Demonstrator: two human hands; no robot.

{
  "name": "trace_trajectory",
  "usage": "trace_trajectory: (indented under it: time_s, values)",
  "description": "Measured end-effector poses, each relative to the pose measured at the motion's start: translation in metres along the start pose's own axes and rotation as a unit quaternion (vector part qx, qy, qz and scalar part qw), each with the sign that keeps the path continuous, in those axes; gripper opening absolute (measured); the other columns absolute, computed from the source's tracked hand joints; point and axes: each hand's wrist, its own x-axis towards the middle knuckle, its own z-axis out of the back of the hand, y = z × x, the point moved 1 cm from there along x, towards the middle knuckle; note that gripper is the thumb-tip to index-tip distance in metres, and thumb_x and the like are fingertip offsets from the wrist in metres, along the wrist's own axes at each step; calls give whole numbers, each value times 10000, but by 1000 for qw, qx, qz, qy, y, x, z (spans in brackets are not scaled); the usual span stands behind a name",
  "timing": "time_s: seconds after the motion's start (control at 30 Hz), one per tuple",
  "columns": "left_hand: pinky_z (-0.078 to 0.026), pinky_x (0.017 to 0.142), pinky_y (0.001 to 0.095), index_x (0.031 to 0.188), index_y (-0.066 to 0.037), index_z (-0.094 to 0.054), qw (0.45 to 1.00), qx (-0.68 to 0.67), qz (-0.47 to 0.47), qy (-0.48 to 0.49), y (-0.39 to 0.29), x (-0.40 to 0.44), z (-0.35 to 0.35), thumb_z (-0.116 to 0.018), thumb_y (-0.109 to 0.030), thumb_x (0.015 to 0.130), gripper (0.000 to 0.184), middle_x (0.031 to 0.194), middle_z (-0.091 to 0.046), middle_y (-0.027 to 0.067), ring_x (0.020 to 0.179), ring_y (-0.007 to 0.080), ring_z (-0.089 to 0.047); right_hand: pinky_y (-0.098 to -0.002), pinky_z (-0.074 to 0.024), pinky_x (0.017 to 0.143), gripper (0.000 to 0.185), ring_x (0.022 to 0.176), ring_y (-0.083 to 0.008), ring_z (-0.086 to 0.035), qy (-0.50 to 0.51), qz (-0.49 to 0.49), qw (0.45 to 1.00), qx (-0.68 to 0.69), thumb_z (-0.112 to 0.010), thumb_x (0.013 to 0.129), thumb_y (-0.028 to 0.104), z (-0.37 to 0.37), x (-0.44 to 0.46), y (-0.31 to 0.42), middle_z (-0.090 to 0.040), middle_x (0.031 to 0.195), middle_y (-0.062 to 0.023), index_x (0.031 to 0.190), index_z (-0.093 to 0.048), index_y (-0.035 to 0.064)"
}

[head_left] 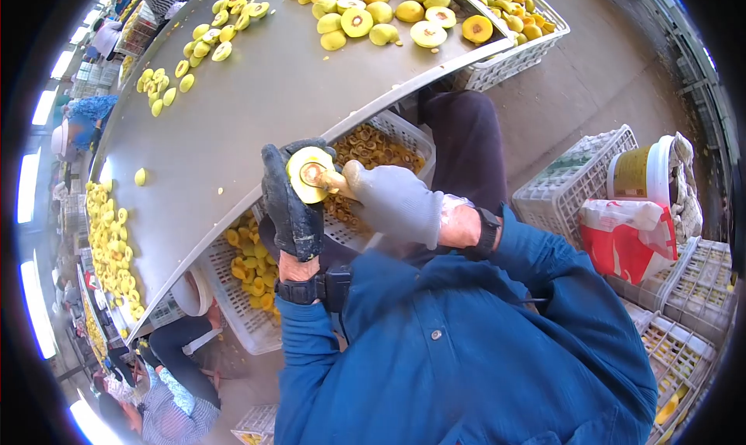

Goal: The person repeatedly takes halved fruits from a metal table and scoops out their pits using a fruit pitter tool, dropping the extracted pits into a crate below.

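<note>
My left hand (294, 200), in a black glove, is closed around a yellow peach half (305, 169) with its cut face turned toward my right hand. The brown pit area shows in the middle of that face. My right hand (400, 204), in a grey-white glove, grips a short tan-handled pitting tool (336, 182). The tool's end meets the centre of the peach; its tip is hidden in or against the flesh. Both hands are just off the metal table's (256, 95) edge, above a crate of brown pits and scraps (377, 146).
Peach halves (357, 22) lie at the table's far end, with more in a row (113, 243) at left. A crate of yellow halves (252, 270) stands below the edge. At right are crates (571, 173), a white bucket (641, 173) and a red-white bag (628, 239). Other people (175, 391) sit at left.
</note>
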Motion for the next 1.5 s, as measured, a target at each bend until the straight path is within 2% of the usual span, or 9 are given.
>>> trace_trajectory:
  time_s: [0.37,0.47,0.73,0.83,0.9,0.93,1.03,1.2,1.5]
  values:
    - [-308,1161,295,1501,-10,-255,959,-222,25,-174,4,-11,36,-426,-86,1033,505,1498,-382,95,1356,197,-390,-498,-492,580,227,678,-390,-656,74,-2,997,-15,-612,831,98,7,1,-15,-628,684,-200,968,-475,-19]
    - [-274,1184,297,1519,-26,-217,839,-539,78,0,0,-14,68,-408,-111,1042,521,1533,-328,87,1382,193,-350,-490,-495,577,223,684,-387,-660,96,-26,995,13,-610,830,92,6,2,-17,-631,688,-203,972,-477,-17]
    - [-228,1207,312,1539,-54,-172,977,62,47,198,-12,0,37,-368,-155,1057,530,1565,-275,87,1411,199,-312,-481,-492,539,202,640,-380,-658,114,-10,992,-46,-595,856,106,8,2,-28,-621,647,-188,961,-468,-11]
    - [-396,1072,337,1336,-10,-467,799,595,-71,52,-6,41,-47,-383,-144,1053,325,1319,-555,120,1192,213,-538,-465,-495,525,191,612,-374,-656,96,0,993,-71,-593,859,106,15,4,-23,-616,625,-172,949,-465,-3]
    - [-477,950,333,1179,-1,-553,696,711,-95,29,-6,70,-69,-440,-123,1026,227,1145,-642,109,1015,198,-625,-444,-502,516,175,592,-357,-658,72,17,994,-76,-604,848,100,17,6,-24,-622,623,-155,924,-477,7]
    - [-515,871,326,1087,-1,-581,734,672,-100,13,-6,76,-60,-490,-115,1002,169,1043,-673,97,908,183,-657,-442,-503,517,180,598,-349,-661,72,22,995,-68,-614,841,105,17,6,-23,-626,629,-150,918,-481,12]
    - [-541,833,328,1139,6,-552,559,818,-134,12,-11,78,-81,-592,-154,952,248,1064,-654,116,881,186,-665,-442,-499,512,214,609,-339,-660,11,73,994,-82,-658,812,130,18,8,-23,-630,649,-143,902,-493,28]
    - [-550,858,388,1216,0,-500,835,484,-249,-76,2,78,-80,-558,-328,985,405,1131,-600,156,981,266,-638,-473,-486,521,252,615,-394,-628,-66,-31,997,40,-645,820,147,-3,-2,-5,-605,648,-176,979,-496,19]
    - [-537,851,388,1201,26,-519,797,492,-306,-170,18,69,-116,-304,-470,1042,564,1051,-616,160,906,254,-632,-486,-488,505,209,562,-394,-634,-97,-52,991,76,-612,853,139,0,1,21,-619,627,-188,948,-491,-2]
